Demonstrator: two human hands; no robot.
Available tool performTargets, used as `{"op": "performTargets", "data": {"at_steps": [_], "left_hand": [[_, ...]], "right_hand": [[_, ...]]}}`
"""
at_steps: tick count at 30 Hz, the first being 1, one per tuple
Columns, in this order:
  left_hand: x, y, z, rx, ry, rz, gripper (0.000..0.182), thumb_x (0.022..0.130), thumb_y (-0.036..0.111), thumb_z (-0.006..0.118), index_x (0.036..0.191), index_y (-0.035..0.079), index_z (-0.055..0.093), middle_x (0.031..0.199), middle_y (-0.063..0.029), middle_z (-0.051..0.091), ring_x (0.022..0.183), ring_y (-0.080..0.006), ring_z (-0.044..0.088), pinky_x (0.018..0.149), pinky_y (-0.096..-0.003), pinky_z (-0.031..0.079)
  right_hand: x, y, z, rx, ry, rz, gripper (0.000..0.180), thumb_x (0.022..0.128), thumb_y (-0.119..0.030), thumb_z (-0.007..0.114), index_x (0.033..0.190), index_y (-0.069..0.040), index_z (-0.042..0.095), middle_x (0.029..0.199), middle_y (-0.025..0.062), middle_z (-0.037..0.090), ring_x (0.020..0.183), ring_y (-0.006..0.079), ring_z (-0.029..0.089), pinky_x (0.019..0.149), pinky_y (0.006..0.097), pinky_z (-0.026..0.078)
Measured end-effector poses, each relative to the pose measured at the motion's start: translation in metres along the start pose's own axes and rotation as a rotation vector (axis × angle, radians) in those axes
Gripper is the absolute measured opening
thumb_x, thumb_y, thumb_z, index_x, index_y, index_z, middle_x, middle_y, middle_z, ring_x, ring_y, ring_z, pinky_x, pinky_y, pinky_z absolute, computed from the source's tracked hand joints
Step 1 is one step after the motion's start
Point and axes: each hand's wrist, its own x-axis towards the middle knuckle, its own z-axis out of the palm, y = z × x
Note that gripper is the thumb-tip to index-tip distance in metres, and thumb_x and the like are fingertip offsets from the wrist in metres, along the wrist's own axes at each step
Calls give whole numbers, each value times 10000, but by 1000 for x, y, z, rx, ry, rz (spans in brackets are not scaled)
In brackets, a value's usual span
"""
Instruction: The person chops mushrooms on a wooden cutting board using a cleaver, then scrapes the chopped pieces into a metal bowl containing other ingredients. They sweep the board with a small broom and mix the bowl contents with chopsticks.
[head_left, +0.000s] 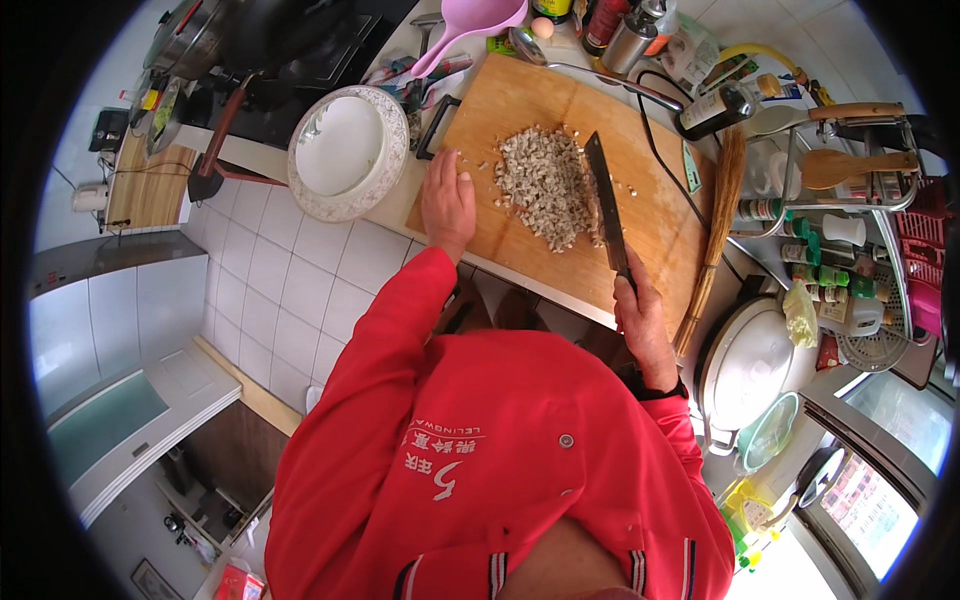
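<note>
My right hand (641, 315) is closed round the dark handle of a kitchen cleaver (607, 202). The blade stands at the right edge of a heap of finely chopped, greyish food (544, 184), with some bits against it. All of this lies on a large wooden cutting board (660, 232). On the board's left part rests my left hand (448, 196), palm down with nothing in it, just left of the heap. A few loose bits are scattered about the board. What exactly the chopped food is, I cannot tell.
Left of the board, a white bowl (337, 146) sits on a patterned plate (397, 120) at the counter's edge. Beyond are a pink ladle (469, 22), a metal ladle (585, 71), an egg (541, 28) and bottles. A straw brush (716, 240) and a black cable (664, 161) border the right side.
</note>
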Motion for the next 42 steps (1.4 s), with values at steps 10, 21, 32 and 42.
{"op": "performTargets", "data": {"at_steps": [10,21,32,42], "left_hand": [[2,2,0,-1,14,16,406,935,175,447,1290,-17,483,1329,-212,501,1267,-391,433,1080,-452,341],[2,0,1,8,8,19,410,936,182,445,1298,-7,483,1339,-205,499,1271,-377,433,1079,-445,341],[2,3,-1,6,16,26,396,940,175,430,1285,-11,493,1335,-200,505,1272,-376,433,1083,-446,338],[3,3,0,-2,12,16,398,934,173,440,1283,-11,495,1330,-198,507,1277,-373,431,1087,-441,340]], "right_hand": [[-3,4,1,13,19,-115,468,979,-107,499,1435,-33,417,796,36,512,701,122,495,670,272,456],[-5,12,-1,-63,51,-123,482,971,-109,502,1437,-32,409,1107,177,641,997,219,614,884,317,471],[-5,4,5,9,31,-163,490,968,-90,488,1448,-47,399,774,54,538,594,116,482,600,266,449],[-8,-8,14,166,21,-69,495,988,-106,451,1475,-83,365,682,-23,460,497,59,420,462,240,399]]}}
